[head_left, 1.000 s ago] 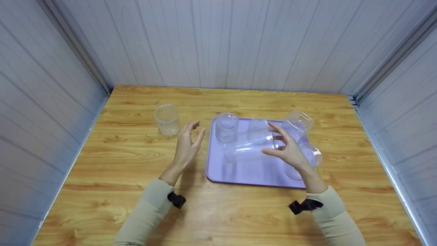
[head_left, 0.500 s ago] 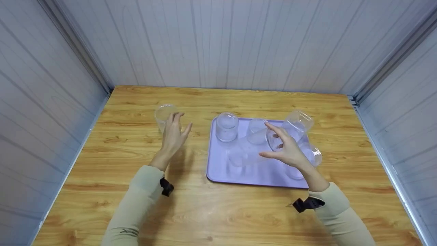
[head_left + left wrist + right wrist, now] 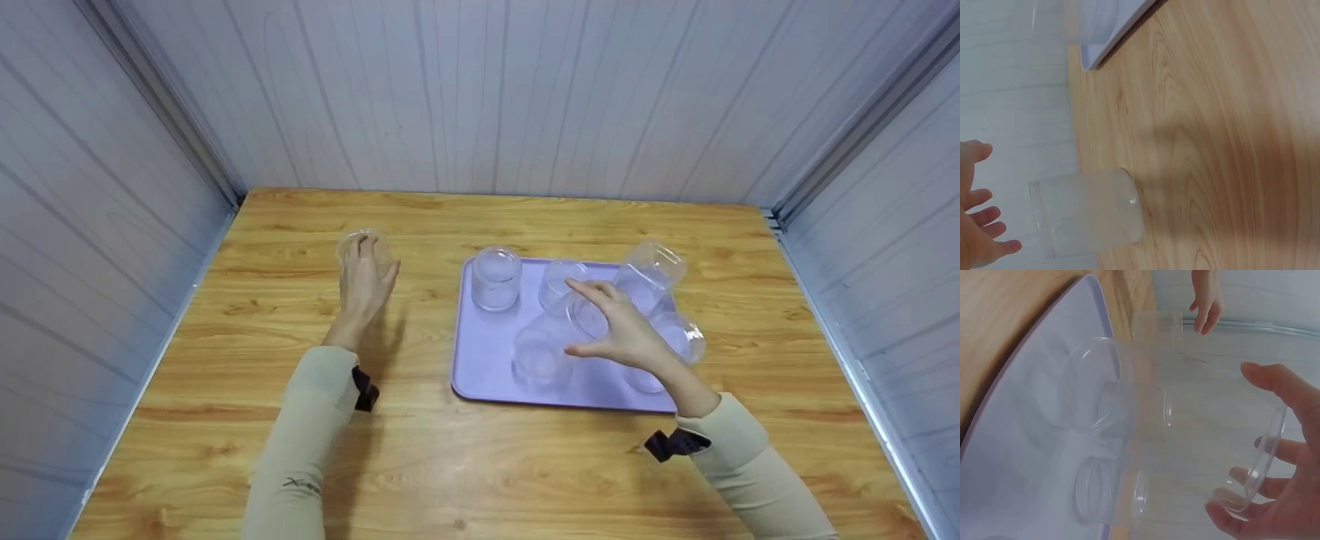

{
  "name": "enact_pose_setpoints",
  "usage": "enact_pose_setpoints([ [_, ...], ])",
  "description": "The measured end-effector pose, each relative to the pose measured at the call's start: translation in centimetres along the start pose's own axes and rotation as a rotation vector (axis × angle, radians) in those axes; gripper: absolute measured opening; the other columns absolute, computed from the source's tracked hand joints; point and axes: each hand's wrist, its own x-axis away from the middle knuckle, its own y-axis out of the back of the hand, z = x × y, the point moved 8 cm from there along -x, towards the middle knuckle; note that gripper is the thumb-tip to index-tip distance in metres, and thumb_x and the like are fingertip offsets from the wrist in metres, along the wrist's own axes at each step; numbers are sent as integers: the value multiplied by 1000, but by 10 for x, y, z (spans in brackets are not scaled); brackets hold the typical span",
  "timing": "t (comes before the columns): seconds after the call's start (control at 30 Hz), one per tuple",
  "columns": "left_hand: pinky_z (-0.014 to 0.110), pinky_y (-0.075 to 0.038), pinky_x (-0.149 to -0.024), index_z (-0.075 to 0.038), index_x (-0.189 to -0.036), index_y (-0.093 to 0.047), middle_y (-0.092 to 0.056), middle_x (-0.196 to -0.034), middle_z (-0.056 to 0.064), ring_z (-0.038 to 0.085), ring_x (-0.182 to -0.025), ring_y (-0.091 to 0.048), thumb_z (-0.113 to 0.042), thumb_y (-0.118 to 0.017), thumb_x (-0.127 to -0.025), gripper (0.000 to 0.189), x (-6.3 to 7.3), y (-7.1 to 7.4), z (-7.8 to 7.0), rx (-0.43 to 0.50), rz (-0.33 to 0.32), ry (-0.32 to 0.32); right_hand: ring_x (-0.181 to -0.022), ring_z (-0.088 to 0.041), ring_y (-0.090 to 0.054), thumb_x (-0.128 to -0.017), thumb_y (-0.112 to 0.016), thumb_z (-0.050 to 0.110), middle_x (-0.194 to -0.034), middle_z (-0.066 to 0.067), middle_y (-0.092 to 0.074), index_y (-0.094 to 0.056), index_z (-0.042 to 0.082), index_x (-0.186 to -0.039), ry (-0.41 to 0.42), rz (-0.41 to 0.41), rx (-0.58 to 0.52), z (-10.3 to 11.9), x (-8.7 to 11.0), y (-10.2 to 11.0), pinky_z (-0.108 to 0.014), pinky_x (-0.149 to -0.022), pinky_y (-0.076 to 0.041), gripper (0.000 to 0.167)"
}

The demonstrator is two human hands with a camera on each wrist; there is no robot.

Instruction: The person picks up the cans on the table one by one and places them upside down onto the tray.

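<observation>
My right hand (image 3: pixel 626 334) grips a clear plastic jar (image 3: pixel 541 360) at its upper end. The jar is tilted over the lilac tray (image 3: pixel 480 379), its lower end toward the tray; I cannot tell if it touches. In the right wrist view, thumb and fingers spread around the rim of the held jar (image 3: pixel 1202 427). My left hand (image 3: pixel 364 285) is at another clear jar (image 3: pixel 345 249) on the table left of the tray, partly hiding it. The left wrist view shows this jar (image 3: pixel 1089 214) upright, with the fingers spread and apart from its open end.
On the tray stand a clear jar (image 3: pixel 496 281) at the back left and another (image 3: pixel 556 281) beside it. More clear jars (image 3: pixel 652 266) lean or lie at the tray's right side, overlapping. Wood-grain table (image 3: pixel 465 465) surrounds the tray; pale panel walls (image 3: pixel 480 97) enclose it.
My left hand has moved left and forward from beside the tray to the jar on the table. My right hand has tipped its jar from nearly horizontal to a steeper tilt.
</observation>
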Motion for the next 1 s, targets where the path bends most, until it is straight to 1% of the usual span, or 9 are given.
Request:
enact_pose_setpoints([
  [0.13,42,-28,-98,6,-124,-41,-35,-130,21,32,-122,-29,-18,-61,-84,51,-5,-3,8,-29,-4,27,-113,-32,-37,-59,-81,29,-125,-16,-40,-35,12,-136,5,27,61,1,-1,-2,-51,-90,-35,91],
  [0.23,42,-26,-100,7,-125,-40,-35,-131,22,33,-123,-28,-19,-61,-83,54,-7,-6,14,-55,5,40,-113,-33,-37,-59,-81,28,-125,-17,-40,-36,13,-136,11,38,103,2,-1,-3,-50,-90,-35,91],
  [0.33,44,-22,-102,8,-127,-37,-33,-132,23,35,-125,-24,-23,-60,-84,58,-10,-8,20,-80,30,50,-112,-35,-37,-58,-81,28,-124,-17,-41,-36,12,-136,20,51,145,2,-2,-5,-49,-89,-36,91],
  [0.43,47,-20,-102,7,-128,-35,-31,-133,23,36,-125,-23,-28,-60,-84,62,-12,-7,27,-102,50,75,-110,-35,-37,-58,-81,29,-123,-17,-41,-36,13,-136,23,70,175,3,-3,-6,-49,-87,-37,91],
  [0.57,51,-24,-98,6,-130,-34,-30,-134,23,36,-125,-23,-32,-61,-83,66,-14,-5,37,-113,67,116,-109,-36,-38,-58,-81,32,-123,-18,-41,-36,14,-136,18,92,209,3,-3,-8,-49,-86,-39,91],
  [0.67,53,-25,-97,5,-131,-32,-27,-134,24,37,-125,-22,-34,-61,-82,69,-15,-5,43,-124,85,139,-109,-37,-38,-58,-80,32,-123,-19,-41,-36,14,-136,15,104,231,3,-4,-9,-49,-85,-39,91],
  [0.83,55,-25,-96,5,-133,-28,-24,-135,27,39,-126,-20,-39,-61,-80,76,-18,-6,48,-152,113,169,-108,-39,-38,-58,-80,30,-124,-20,-40,-37,15,-136,-3,124,244,2,-5,-11,-51,-84,-39,91],
  [1.0,55,-24,-96,4,-134,-25,-21,-135,28,40,-126,-19,-43,-62,-78,83,-20,-7,54,-163,130,216,-108,-38,-38,-58,-81,29,-125,-21,-39,-37,15,-136,-16,147,259,1,-8,-14,-51,-83,-39,91],
])
